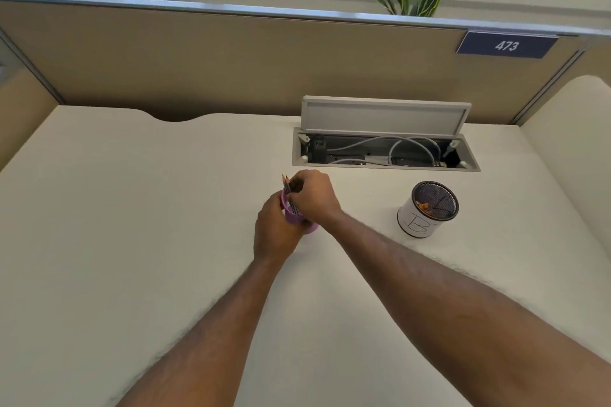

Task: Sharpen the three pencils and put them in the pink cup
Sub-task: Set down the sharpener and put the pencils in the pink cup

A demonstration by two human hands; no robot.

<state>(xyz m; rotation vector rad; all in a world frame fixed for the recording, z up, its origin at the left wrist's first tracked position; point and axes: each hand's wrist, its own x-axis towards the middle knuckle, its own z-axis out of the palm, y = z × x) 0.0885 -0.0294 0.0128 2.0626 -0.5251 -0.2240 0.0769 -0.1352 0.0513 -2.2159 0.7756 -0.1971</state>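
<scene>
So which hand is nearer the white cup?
Right. The right hand is at the pencils above the pink cup; the left hand, gripping it, is farther from the white cup.

Both forearms are bare to the frame's edge, lightly haired, without sleeves, watch or rings visible.

Left hand [276,228]: I grip the pink cup [295,215] on the table [132,208].
Right hand [314,196]: I pinch the pencils [287,187] standing in it.

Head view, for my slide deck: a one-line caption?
Left hand steadies the pink cup while the right hand sets pencils inside.
</scene>
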